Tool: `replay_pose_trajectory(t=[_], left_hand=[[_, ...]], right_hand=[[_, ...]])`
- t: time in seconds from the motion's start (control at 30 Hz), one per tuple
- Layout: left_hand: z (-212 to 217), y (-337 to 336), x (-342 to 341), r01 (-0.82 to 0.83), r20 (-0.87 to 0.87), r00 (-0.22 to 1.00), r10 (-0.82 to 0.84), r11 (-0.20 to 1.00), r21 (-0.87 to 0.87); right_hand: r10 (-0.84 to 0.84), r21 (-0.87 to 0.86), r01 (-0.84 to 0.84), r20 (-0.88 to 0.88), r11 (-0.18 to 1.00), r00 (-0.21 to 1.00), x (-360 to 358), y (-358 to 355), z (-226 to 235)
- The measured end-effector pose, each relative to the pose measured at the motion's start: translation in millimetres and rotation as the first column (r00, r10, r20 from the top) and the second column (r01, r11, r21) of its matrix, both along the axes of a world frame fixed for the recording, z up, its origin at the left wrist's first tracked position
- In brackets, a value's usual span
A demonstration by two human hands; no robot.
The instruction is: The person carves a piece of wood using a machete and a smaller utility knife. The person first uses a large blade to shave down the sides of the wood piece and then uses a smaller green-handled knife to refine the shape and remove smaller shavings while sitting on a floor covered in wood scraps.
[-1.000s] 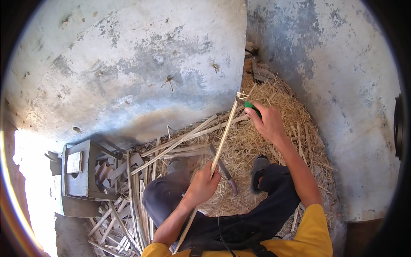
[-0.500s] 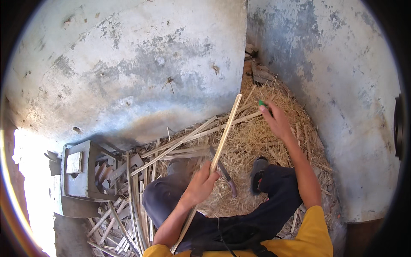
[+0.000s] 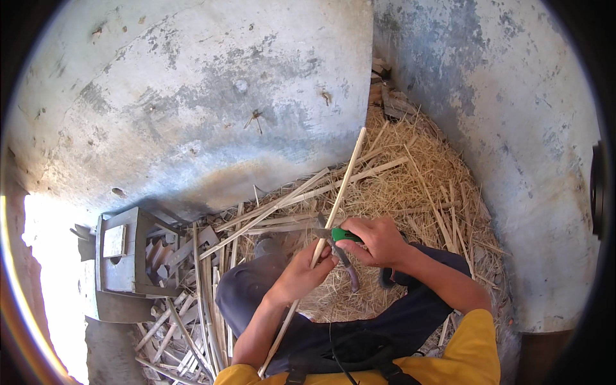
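Observation:
My left hand (image 3: 299,277) is closed around a long pale wooden strip (image 3: 348,174), which slants from my lap up toward the wall. Just above that grip, my right hand (image 3: 380,244) holds a knife by its green handle (image 3: 347,235). The knife's blade points left and lies across the strip; its exact contact with the wood is hard to make out. Below the hands, a curved tool with a brown handle (image 3: 352,278) rests on the ground between my legs, its upper part partly covered.
Wood shavings (image 3: 423,192) are heaped ahead and to the right. Long strips (image 3: 276,208) lie across them, with more scrap wood at the left. A grey wooden box (image 3: 122,256) stands there too. Worn walls (image 3: 224,96) rise ahead and on the right (image 3: 526,160).
My right hand has come down and left from over the shavings, bringing the knife to the strip just above my left hand. The left hand keeps its hold, almost in place.

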State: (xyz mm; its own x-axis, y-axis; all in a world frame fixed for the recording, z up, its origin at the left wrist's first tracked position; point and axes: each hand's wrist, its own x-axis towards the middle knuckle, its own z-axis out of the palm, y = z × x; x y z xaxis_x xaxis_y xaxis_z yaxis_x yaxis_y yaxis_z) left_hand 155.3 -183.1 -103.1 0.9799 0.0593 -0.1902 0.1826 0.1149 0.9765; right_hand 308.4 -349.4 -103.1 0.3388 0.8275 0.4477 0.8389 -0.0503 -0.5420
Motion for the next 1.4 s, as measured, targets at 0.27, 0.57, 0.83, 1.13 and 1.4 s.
replay_pose_trajectory(t=[0.27,0.57,0.83,1.13,1.4], left_hand=[[-1,5,0,0.051,-0.058,0.997,-0.049,0.998,0.045],[-2,1,-2,-0.008,-0.061,0.998,0.014,0.995,0.096],[-1,1,-3,-0.024,0.012,1.000,0.023,0.986,0.165],[-6,4,-7,-0.009,-0.042,0.999,0.019,0.977,0.212],[-21,0,-7,-0.016,0.097,0.995,-0.017,0.946,0.322]], right_hand=[[-0.025,-0.008,0.025,0.014,1.000,1.000,-16,1,1],[-0.067,0.065,0.061,0.098,0.996,0.993,-5,1,-3],[-0.111,0.032,0.108,0.105,0.994,0.988,3,1,7],[-0.290,0.067,0.286,0.056,0.956,0.955,62,8,6],[-0.627,-0.031,0.633,-0.186,0.773,0.756,152,-29,-5]])
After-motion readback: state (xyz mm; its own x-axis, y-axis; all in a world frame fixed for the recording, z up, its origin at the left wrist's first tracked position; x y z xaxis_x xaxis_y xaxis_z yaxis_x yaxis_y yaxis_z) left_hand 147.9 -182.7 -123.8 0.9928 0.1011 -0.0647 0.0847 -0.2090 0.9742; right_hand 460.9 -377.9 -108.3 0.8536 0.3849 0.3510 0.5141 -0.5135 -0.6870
